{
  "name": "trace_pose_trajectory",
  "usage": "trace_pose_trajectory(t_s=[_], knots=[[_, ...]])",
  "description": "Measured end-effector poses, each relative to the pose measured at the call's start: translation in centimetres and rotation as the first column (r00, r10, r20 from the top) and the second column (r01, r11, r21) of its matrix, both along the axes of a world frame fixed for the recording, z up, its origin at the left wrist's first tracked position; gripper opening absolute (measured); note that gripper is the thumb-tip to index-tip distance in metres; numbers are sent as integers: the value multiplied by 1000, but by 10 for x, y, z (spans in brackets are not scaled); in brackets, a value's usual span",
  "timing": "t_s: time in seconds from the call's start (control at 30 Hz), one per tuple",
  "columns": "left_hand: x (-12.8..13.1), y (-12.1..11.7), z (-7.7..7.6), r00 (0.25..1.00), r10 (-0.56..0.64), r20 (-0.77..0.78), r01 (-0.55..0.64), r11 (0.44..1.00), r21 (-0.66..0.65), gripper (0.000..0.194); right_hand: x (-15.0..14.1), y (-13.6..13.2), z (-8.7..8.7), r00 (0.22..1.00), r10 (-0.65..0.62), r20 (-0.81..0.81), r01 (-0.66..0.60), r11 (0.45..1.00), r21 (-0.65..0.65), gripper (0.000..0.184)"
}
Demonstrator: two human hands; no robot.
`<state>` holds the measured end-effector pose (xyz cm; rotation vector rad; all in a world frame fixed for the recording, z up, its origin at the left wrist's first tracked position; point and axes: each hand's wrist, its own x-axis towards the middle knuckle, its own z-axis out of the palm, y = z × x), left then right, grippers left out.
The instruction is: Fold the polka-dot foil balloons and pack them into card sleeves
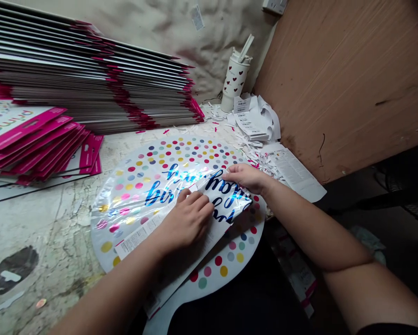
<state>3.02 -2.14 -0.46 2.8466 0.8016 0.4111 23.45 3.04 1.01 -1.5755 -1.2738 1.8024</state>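
Pale tabletop: surface stained and worn, heavily loaded at the back.
Observed directly on it: a tall stack of pink-edged cards along the wall; a fanned pile marked "prima" at left; a dotted foil balloon spread centrally, overhanging the near edge; a heart-patterned tumbler, upright; label strips, loose paper clippings and a printed sheet.

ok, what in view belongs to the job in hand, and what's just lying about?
In the job:
dotted foil balloon, pinched by the right hand
printed card, under the left hand
likely: pink-edged stack, fanned pink-edged packets

Seemingly lying about:
heart-patterned tumbler
paper scraps
barcode labels
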Motion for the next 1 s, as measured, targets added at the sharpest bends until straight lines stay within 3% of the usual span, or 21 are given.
trace_pose_trajectory(t_s=[0.1, 0.17, 0.3, 0.37, 0.47, 0.53, 0.63, 0.7, 0.8, 1.0], knots=[[-1, -1, 1, 1000, -7, 13, 7, 1000, 23, 16, -9, -11, 4, 996, 28, 83, -45, 977, 210, 14], [-2, -1, 3, 1000, 2, 14, -2, 999, 36, 15, -11, -17, 6, 994, 55, 96, -78, 966, 249, 10], [-3, 2, 6, 999, 47, 19, -48, 997, 58, 17, -15, -21, 7, 990, -66, 126, 31, 965, 260, 20], [-3, 3, 9, 998, 60, 12, -61, 996, 65, 17, -21, -23, 6, 992, -13, 128, -23, 962, 272, 14], [-5, 1, 17, 998, 62, -18, -61, 996, 62, 16, -24, -28, 11, 980, 183, 76, -196, 953, 232, 12], [-8, -3, 24, 996, 76, -38, -73, 994, 77, 15, -19, -30, 19, 980, 195, -44, -183, 962, 201, 6], [-11, -7, 31, 993, 110, -44, -103, 986, 133, 15, -9, -33, 29, 981, 117, -156, -85, 977, 198, 33], [-11, -8, 31, 992, 113, -50, -104, 983, 153, 15, -6, -33, 27, 986, 158, -60, -139, 959, 247, 48], [-7, -9, 24, 992, 101, -77, -90, 987, 137, 15, -10, -28, 15, 955, 264, 135, -291, 919, 266, 42], [-8, -6, 4, 984, 131, -117, -124, 990, 66, 16, -21, -20, -4, 942, 191, 277, -250, 948, 197, 20]])
